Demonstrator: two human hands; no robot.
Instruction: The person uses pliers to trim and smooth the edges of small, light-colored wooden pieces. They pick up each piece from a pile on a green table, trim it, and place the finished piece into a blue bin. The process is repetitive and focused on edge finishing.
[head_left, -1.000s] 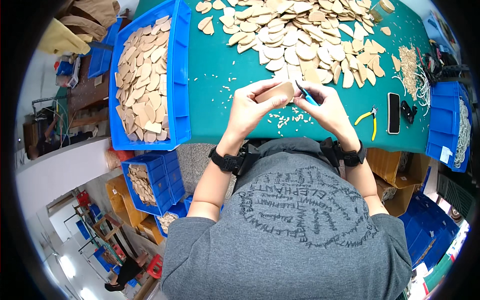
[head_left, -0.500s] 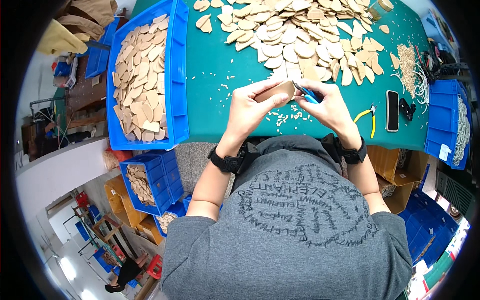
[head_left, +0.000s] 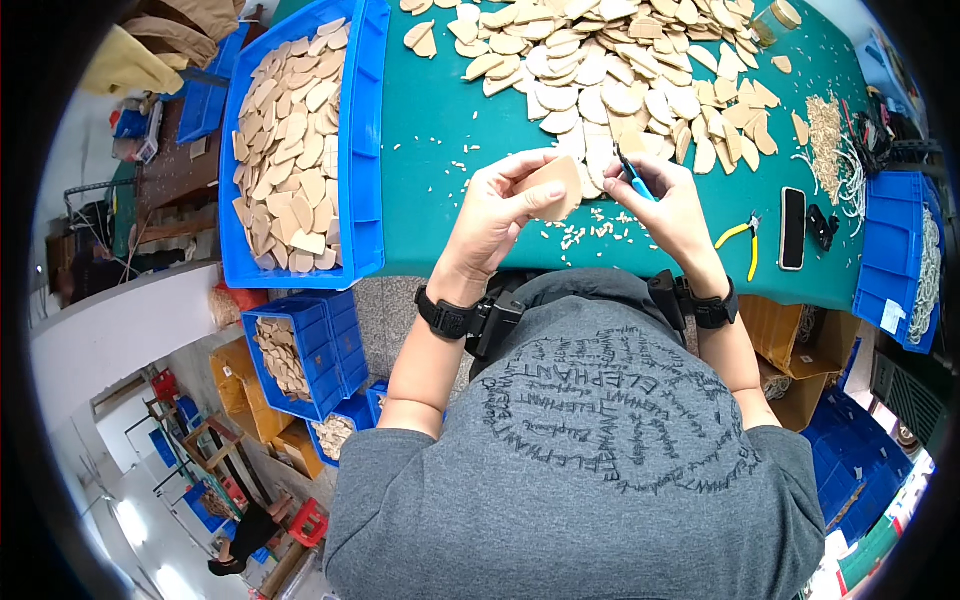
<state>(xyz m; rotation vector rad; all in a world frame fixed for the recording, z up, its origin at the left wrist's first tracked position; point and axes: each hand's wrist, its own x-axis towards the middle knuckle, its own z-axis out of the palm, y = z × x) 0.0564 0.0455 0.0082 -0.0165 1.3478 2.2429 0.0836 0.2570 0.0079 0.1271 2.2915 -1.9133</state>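
Along the desk's left edge sits the big blue tray [head_left: 362, 150], full of flat tan wooden pieces [head_left: 290, 150]. Just right of it, near the front edge, my left hand [head_left: 500, 215] pinches one rounded wooden piece [head_left: 553, 185] between thumb and fingers, lifted off the green desk [head_left: 430, 120]. Over the last second I have turned that piece so its broad face tips up toward me; before, it lay flatter and edge-on. That suggests I am now checking or working a fresh side. My right hand [head_left: 665, 205] is closed around a blue-handled tool [head_left: 633, 178], its tip close to the piece's right edge; whether it touches I cannot tell. Small pale chips [head_left: 590, 235] lie below both hands. Behind, the loose heap of pieces [head_left: 620, 70] covers the far middle. Toward the front right corner lie yellow pliers [head_left: 740, 240] and a dark phone [head_left: 792, 228].
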